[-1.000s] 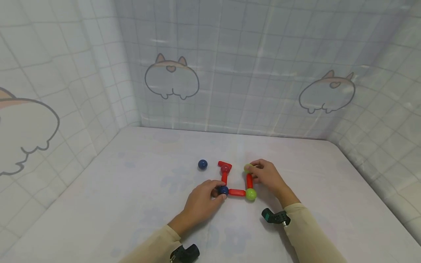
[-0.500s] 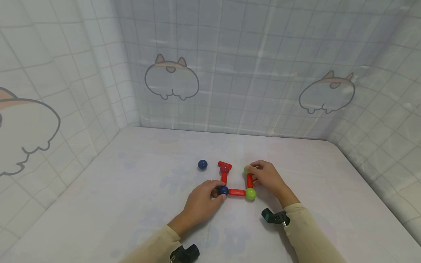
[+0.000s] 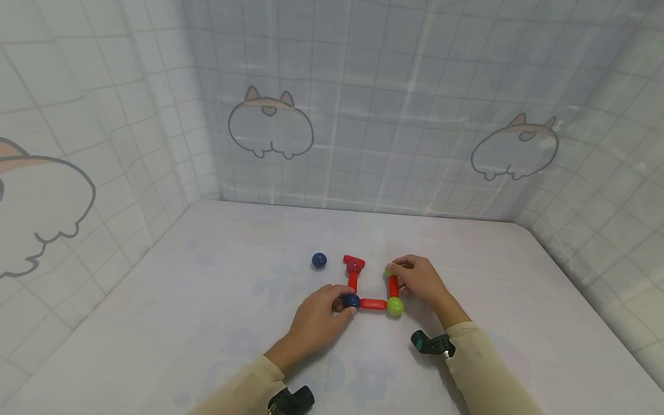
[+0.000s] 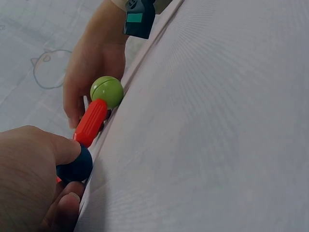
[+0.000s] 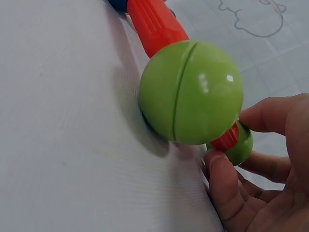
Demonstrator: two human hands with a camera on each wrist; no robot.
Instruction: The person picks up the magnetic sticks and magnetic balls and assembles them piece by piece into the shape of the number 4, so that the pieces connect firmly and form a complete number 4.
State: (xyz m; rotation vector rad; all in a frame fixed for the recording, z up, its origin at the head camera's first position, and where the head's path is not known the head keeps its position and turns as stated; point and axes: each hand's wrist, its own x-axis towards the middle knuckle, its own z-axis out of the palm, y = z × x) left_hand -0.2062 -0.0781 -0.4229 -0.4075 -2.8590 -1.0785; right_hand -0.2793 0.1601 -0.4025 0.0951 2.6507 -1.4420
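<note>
My left hand [image 3: 320,317] grips a dark blue ball [image 3: 352,301] between thumb and fingers. One red rod [image 3: 373,304] runs from that ball to a green ball [image 3: 395,306] at the near right corner. A second red rod [image 3: 353,282] leads away from the blue ball to a red ball [image 3: 354,267]. My right hand [image 3: 419,280] pinches the far green ball [image 5: 244,145], mostly hidden by fingers in the head view. Between the two green balls lies another red rod [image 3: 393,286]. Together the pieces form a U on the table.
A loose blue ball [image 3: 319,260] sits to the left of the U. Another red rod [image 3: 355,260] lies crosswise just behind the red ball. Tile-patterned sheets [image 3: 332,115] rise at the back and both sides of the white table [image 3: 207,323].
My right hand has come very slightly nearer with the far green ball. My left hand keeps its hold on the blue ball.
</note>
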